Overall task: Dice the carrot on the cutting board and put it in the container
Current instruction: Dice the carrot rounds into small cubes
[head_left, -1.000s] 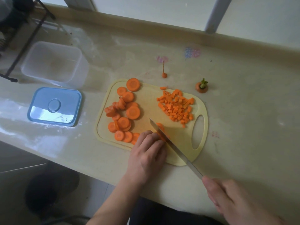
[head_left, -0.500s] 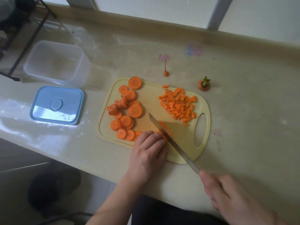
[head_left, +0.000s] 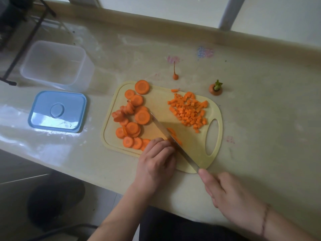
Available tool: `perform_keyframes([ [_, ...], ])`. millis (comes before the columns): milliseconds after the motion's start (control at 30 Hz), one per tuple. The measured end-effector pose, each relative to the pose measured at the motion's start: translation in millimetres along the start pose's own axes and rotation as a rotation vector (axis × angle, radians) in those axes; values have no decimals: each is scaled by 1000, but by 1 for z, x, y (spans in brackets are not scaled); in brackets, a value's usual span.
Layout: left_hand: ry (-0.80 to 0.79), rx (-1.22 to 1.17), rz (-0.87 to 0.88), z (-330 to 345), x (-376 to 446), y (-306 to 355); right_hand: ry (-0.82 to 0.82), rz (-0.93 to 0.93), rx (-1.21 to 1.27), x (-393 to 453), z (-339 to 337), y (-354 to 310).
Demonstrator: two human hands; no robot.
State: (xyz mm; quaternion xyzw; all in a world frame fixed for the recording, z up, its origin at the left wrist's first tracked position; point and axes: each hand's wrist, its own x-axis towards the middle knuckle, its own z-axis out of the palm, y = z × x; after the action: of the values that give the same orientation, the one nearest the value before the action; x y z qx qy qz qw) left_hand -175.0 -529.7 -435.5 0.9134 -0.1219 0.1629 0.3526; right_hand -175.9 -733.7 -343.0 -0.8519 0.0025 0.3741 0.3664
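From the head camera we see our left hand (head_left: pixel 157 160) with fingers curled down onto carrot slices (head_left: pixel 174 137) at the near edge of the yellow cutting board (head_left: pixel 211 154). Our right hand (head_left: pixel 231 195) grips the knife (head_left: pixel 172 138) by its handle, the blade lying across those slices. Carrot rounds (head_left: pixel 133 117) crowd the board's left side; diced carrot (head_left: pixel 188 111) is heaped at its right. The clear container (head_left: pixel 57 65) stands well apart to the left, with its blue lid (head_left: pixel 58 111) beside it.

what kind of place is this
Probably a home kitchen counter: a yellow cutting board with carrot slices, a knife in use, and a clear container nearby.
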Motion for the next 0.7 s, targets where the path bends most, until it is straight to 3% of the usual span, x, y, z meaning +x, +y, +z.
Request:
perform_keyframes([
  [167,20,18,11,-1,0,0,-5,1,73,-14,-5,-1],
  [700,21,-44,-12,-3,-2,1,2,67,-88,-25,-4,11],
])
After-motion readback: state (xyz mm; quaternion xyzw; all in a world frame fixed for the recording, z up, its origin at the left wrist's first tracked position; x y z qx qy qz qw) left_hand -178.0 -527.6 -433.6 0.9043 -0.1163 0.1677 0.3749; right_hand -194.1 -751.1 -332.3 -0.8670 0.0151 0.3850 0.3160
